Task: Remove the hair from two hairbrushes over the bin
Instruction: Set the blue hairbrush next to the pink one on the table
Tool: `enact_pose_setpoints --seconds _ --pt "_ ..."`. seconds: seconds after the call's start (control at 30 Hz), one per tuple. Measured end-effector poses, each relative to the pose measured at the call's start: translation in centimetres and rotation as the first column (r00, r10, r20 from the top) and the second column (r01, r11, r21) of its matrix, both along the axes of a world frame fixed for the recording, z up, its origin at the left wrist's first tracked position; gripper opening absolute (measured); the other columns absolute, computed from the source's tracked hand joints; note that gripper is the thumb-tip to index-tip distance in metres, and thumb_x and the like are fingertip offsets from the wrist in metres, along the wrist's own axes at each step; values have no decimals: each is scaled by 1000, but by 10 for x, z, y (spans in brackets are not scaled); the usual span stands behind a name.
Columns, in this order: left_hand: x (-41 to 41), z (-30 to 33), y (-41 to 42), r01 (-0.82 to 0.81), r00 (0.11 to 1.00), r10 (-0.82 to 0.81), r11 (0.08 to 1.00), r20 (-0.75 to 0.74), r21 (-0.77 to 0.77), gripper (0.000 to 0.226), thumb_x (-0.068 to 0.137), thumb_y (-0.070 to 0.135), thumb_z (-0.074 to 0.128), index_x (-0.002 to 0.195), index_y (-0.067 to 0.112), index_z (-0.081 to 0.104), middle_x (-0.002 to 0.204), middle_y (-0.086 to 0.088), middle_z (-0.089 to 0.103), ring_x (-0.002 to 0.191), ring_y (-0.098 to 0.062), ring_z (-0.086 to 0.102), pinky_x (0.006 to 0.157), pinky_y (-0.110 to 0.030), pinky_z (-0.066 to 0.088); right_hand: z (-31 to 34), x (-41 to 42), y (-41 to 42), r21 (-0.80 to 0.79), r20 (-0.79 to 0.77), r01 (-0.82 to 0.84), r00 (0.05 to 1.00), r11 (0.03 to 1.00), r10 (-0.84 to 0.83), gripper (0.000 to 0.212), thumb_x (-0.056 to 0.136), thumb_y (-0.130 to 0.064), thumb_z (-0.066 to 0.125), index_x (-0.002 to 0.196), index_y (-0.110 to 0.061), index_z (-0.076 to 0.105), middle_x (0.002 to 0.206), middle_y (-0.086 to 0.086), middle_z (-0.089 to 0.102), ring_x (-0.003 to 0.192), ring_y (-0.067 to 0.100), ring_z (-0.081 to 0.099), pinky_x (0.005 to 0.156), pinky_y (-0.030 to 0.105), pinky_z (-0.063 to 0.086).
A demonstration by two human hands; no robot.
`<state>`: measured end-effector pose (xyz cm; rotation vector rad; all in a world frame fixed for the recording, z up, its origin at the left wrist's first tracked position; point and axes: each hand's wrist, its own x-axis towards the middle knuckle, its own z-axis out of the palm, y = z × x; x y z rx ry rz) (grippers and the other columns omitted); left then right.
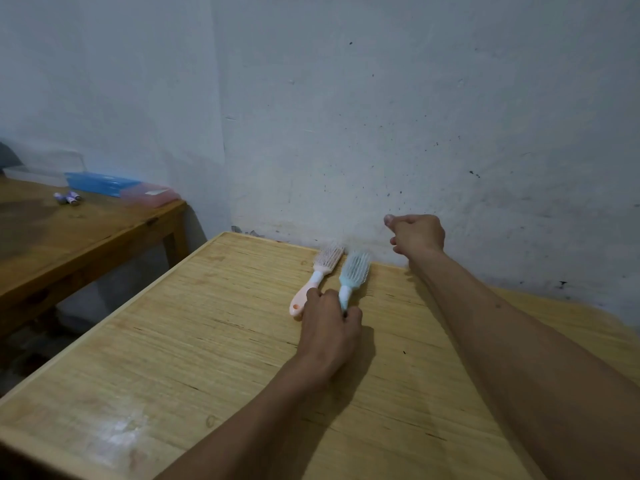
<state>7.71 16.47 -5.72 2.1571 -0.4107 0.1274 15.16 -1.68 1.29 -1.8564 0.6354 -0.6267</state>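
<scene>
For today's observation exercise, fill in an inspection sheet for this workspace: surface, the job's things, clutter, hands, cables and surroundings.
Surface: pale wooden table, set against the wall, with a whitish smear near its front left corner.
Job's things: pink brush and blue brush lie side by side near the wall, bristles up; whether hair is in them cannot be told. No bin in view.
Clutter: nothing seen on this table.
Hands: left hand closed round the blue brush's handle; right hand raised near the wall, fingers curled, nothing visible in it.
Cables: nothing seen.
Surroundings: speckled white wall; darker side table at left with flat boxes and small purple items.
</scene>
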Motion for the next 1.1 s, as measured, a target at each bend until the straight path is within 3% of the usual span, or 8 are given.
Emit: enact_pose_setpoints --seconds 0.13,0.2,0.33,0.43,0.63,0.77,1.0,1.1 --pt "4 3 -10 -7 1000 6 999 18 50 17 97 22 54 100 6 61 109 -13 51 90 -16 48 61 -20 34 10 1 1 -16 7 -23 1000 1000 23 26 98 -35 68 99 -10 77 70 -3 65 83 26 75 90 44 62" --pt "7 4 -18 -21 999 17 991 27 129 19 98 24 54 99 7 62 113 -14 52 101 -22 49 77 -31 43 11 0 4 -10 4 -40 999 999 41 32 100 -35 65 110 -6 75 70 -6 62 85 25 75 87 42 63" --pt "13 2 -31 -46 996 19 942 83 332 27 100 30 50 112 9 63 122 -13 53 113 -28 47 94 -37 41 9 0 5 -8 -17 -70 997 998 70 33 101 -34 63 113 -5 73 82 -1 68 77 20 73 76 36 63" --pt "15 -2 -36 -78 991 27 912 131 404 28 100 31 49 114 10 61 124 -13 52 114 -28 46 93 -36 38 10 -1 5 -22 -27 -90 996 996 89 34 102 -34 62 117 -4 72 86 1 69 68 14 68 71 33 62" --pt "20 -7 -39 -75 989 19 920 146 386 26 100 32 50 111 10 59 126 -13 50 111 -26 49 91 -35 41 16 -6 7 -19 -8 -139 990 990 139 35 101 -33 63 120 -4 70 119 8 70 71 11 68 57 23 54" --pt "18 -4 -31 -10 982 -67 914 174 406 47 100 34 51 138 7 48 133 -17 49 119 -30 48 98 -38 42 34 -10 19 134 91 -197 978 971 186 30 99 -32 67 115 -6 68 112 6 67 72 13 68 60 26 56" --pt "17 3 -20 72 972 -181 834 149 546 35 104 21 43 133 3 51 131 -20 53 113 -31 51 95 -40 42 90 -20 62 171 255 -293 935 941 245 19 100 -31 67 92 -14 67 92 -1 62 66 12 64 55 23 55" --pt "13 6 -14 126 971 -212 852 115 509 55 102 38 49 145 5 41 139 -22 48 122 -34 49 101 -43 43 108 -29 84 125 273 -364 907 923 321 19 99 -32 67 87 -17 66 94 -4 62 66 11 64 57 23 55"
